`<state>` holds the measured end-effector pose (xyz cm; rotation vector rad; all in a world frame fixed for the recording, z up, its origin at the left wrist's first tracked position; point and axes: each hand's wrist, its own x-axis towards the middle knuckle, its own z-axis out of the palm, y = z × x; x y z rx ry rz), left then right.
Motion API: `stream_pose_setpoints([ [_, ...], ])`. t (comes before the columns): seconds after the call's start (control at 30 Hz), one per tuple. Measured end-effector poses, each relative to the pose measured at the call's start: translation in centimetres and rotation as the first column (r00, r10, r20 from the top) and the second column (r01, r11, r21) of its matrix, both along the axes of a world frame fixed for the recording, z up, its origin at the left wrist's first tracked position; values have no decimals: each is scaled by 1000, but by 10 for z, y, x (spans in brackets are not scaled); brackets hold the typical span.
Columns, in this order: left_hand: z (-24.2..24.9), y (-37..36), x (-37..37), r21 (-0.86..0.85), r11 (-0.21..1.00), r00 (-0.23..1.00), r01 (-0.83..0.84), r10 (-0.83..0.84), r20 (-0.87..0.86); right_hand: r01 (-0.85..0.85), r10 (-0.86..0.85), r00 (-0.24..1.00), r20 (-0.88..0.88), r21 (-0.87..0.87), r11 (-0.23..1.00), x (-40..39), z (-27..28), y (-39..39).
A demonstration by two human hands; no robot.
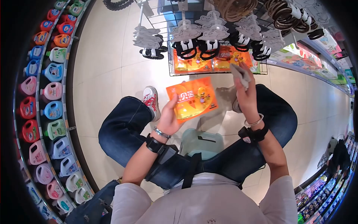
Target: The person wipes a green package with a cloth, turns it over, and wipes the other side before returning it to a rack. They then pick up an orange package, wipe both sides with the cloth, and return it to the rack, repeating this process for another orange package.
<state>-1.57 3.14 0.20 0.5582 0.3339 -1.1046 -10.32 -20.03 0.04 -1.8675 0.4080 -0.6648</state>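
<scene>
Seated on a pale green stool at the frame's centre, a person in jeans works with both hands raised. Left hand has its fingers clamped on the edge of an orange packet, held flat just above the knees at mid-frame. Right hand has its fingers closed around a grey cloth, just right of the packet. More orange packets sit in a wire rack above, under hanging hair bands. Detergent bottles line the left shelves.
</scene>
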Motion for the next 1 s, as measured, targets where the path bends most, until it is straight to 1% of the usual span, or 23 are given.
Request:
stream_pose_setpoints([
  [0.03,-1,-7,-3,-59,998,1000,1,-1,0,3,-3,1000,-4,5,1000,1,-6,7],
  [0.07,-2,-12,-6,-75,996,999,46,-45,23,-45,41,998,-50,-71,996,3,-13,19],
  [0.13,3,-20,-11,-111,992,998,54,-52,22,-161,163,985,-51,38,986,11,-19,50],
  [0.17,5,-22,-12,-151,987,998,57,-53,26,-194,193,977,-88,-3,981,13,-19,66],
  [0.2,1,-21,-11,-121,990,996,77,-72,43,-229,222,967,-124,-43,973,15,-17,83],
  [0.23,0,-22,-9,-120,990,997,78,-73,40,-249,175,951,-255,-294,923,16,-13,98],
  [0.3,-2,-30,-7,-102,994,999,-31,34,22,-291,220,943,-251,-298,909,14,-6,119],
  [0.33,-14,-25,-3,-189,982,1000,-1,-3,-21,-331,262,933,-246,-303,894,14,-4,123],
  [0.37,-23,-24,0,-189,982,1000,-3,-1,-22,-333,264,932,-247,-304,893,15,-2,123],
  [0.43,-25,-26,5,-507,862,997,-13,-29,-74,-365,314,921,-232,-225,903,16,1,123],
  [0.47,-25,-27,3,-507,862,997,-11,-31,-74,-372,310,918,-248,-261,891,16,-1,119],
  [0.5,-8,-32,0,-291,956,999,-34,30,-15,-371,309,918,-250,-261,891,19,-3,115],
  [0.53,2,-35,-3,-62,995,996,-73,76,56,-307,227,931,-287,-277,911,24,-7,109],
  [0.63,9,-26,-5,-155,988,998,23,-13,66,-56,-45,948,-316,-303,951,38,-51,73],
  [0.67,13,-23,-6,-178,984,998,20,-10,57,-51,-49,947,-316,-302,952,39,-57,53],
  [0.7,19,-18,-5,-179,984,998,27,-17,57,-53,129,829,-545,153,987,37,-61,30],
  [0.77,27,-9,3,-232,972,991,22,10,133,69,373,675,-637,557,827,25,-60,10],
  [0.8,23,-5,8,-221,975,995,4,18,97,-121,330,820,-468,422,899,17,-54,10],
  [0.83,18,-3,11,-225,974,995,-4,26,96,-272,329,907,-262,231,934,12,-50,12],
  [0.87,14,-1,14,-272,962,998,-1,17,58,-166,335,942,33,911,377,13,-48,16],
  [0.9,11,2,16,-316,949,1000,0,7,22,-171,344,938,35,912,373,12,-40,20],
  [0.97,13,-1,14,-280,960,1000,-4,12,28,-125,342,934,108,992,28,8,-18,31],
  [1.0,10,-4,13,-164,986,998,-18,28,57,-266,341,900,272,962,-66,4,-11,40],
])
